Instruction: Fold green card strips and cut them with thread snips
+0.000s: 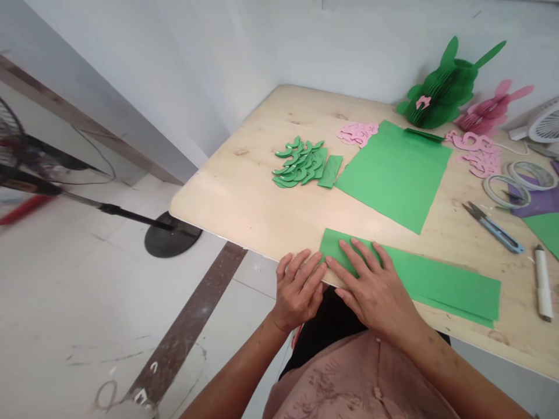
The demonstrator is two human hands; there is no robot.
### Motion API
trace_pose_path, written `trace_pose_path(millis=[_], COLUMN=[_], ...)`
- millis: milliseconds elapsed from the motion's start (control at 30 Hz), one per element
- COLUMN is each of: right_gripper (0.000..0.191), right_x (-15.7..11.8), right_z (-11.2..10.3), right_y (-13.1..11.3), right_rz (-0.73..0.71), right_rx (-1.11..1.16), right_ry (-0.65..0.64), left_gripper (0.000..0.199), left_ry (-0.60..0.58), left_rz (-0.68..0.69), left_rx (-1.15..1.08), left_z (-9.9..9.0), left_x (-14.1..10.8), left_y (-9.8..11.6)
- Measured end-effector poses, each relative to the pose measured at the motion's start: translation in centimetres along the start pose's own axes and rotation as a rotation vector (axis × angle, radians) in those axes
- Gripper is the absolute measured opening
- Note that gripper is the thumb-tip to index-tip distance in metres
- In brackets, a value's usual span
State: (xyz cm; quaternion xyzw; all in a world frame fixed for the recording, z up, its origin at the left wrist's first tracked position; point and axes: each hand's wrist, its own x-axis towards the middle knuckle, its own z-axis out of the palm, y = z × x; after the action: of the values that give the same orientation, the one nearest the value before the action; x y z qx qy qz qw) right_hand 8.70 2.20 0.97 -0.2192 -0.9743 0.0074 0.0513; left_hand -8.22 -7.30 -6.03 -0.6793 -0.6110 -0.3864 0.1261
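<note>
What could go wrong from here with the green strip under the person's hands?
The layers of the green strip sit out of line at its right end, so pressing with the right hand might set a crooked crease.

The strip lies close to the near edge of the table, so it could slip off if let go.

The blue-handled snips lie bare-bladed beyond its right end; a sweeping hand might catch the tips.

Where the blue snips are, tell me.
Head view, right side: the blue snips lie on the table, below the tape rolls, left of the white marker.
</note>
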Motion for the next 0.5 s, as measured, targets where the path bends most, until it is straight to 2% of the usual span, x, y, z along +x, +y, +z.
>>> trace_pose_path(millis=[200,333,500], right_gripper=[0.051,0.049,0.051], right_x=[0.1,0.6,1.9], right_z=[-0.3,-0.4,-0.2], right_y=[-0.3,-0.8,-0.7], right_rz=[0.023,-0.021,-0.07], right_rx=[0.038,0.114,0.156], right_ry=[0.027,0.072,0.069], left_gripper=[0.041,0.042,0.04], left_ry=[0.025,0.049,0.073], left_rz=[0.02,0.033,0.061], left_rx=[0.003,0.001,0.018], left_z=[0.3,0.6,0.7], left_x=[-0.2,-0.2,-0.3], left_y=[-0.2,-0.3,-0.3])
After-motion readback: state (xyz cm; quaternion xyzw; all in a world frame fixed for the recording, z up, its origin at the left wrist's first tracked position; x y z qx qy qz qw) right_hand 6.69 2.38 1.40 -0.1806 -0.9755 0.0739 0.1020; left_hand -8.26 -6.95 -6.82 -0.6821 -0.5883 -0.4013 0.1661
